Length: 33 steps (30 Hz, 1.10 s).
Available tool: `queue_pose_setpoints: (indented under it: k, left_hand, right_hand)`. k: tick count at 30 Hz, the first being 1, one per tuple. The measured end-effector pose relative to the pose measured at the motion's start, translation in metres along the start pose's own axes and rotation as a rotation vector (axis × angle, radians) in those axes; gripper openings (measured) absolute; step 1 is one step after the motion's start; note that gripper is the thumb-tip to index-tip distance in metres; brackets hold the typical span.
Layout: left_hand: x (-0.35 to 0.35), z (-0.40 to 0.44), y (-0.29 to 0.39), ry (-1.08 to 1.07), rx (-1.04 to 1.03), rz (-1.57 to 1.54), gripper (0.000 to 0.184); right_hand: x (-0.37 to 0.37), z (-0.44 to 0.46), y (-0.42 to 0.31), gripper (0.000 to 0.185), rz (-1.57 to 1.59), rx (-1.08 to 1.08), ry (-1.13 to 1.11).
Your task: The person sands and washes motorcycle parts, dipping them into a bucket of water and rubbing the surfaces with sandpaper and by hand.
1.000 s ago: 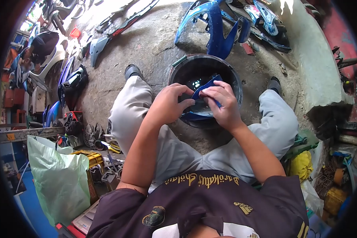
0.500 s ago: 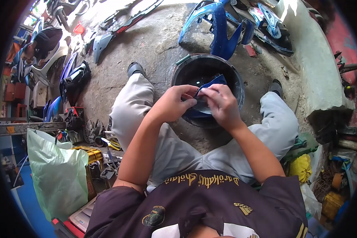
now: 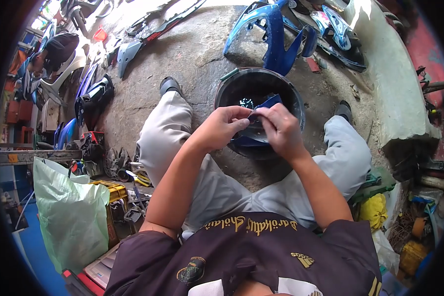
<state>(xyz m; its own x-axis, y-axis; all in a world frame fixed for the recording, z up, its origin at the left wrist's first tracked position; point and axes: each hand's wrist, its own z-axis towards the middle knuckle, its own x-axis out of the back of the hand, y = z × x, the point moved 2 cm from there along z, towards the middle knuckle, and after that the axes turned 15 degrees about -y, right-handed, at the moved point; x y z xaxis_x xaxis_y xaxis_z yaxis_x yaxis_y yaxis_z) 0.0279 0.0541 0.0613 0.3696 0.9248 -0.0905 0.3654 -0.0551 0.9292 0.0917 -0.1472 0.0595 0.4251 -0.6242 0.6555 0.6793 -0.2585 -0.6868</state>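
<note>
Between my legs stands a black bucket point(image 3: 296, 96) with shiny water in it. Above its opening, my left hand point(image 3: 221, 129) and my right hand point(image 3: 282, 132) come together with fingers pinched. Both grip the near end of a dark blue plastic piece point(image 3: 271, 101), whose pointed far end slants up to the right. My fingers cover the rest of it, so its full shape is hidden. Below my hands, a second blue piece point(image 3: 245, 142) shows inside the near side of the bucket.
Blue motorcycle body panels point(image 3: 274, 42) lie on the concrete floor point(image 3: 192, 59) beyond the bucket. A pale concrete block point(image 3: 387, 84) borders the right. At left are more panels point(image 3: 96, 96) and a light green plastic bag point(image 3: 69, 217); a yellow bag point(image 3: 373, 209) sits at right.
My left fingers have closed in and both hands now pinch closer together on the blue piece. Bright ripples have appeared on the water in the bucket.
</note>
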Motion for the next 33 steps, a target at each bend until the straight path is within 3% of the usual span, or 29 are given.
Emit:
queue_pose_setpoints:
  k: [12, 21, 24, 26, 33]
  left_hand:
    - [-0.002, -0.003, 0.004, 0.012, -0.024, -0.061, 0.032]
    - [-0.001, -0.005, 0.006, -0.057, 0.004, -0.029, 0.042]
    - [-0.002, -0.004, 0.005, -0.034, -0.054, -0.041, 0.036]
    - [-0.004, -0.006, 0.002, -0.013, -0.036, -0.041, 0.036]
    - [-0.003, -0.005, 0.006, -0.059, 0.059, -0.092, 0.038]
  right_hand:
    - [-0.003, -0.006, -0.004, 0.02, -0.027, 0.017, -0.007]
    - [-0.003, -0.008, -0.007, 0.017, 0.034, -0.019, 0.0]
    - [0.002, -0.005, 0.0, 0.017, 0.059, -0.039, 0.0]
    - [0.006, -0.005, 0.003, 0.014, 0.049, -0.119, 0.009]
    - [0.008, -0.004, 0.001, 0.016, 0.082, -0.064, -0.011]
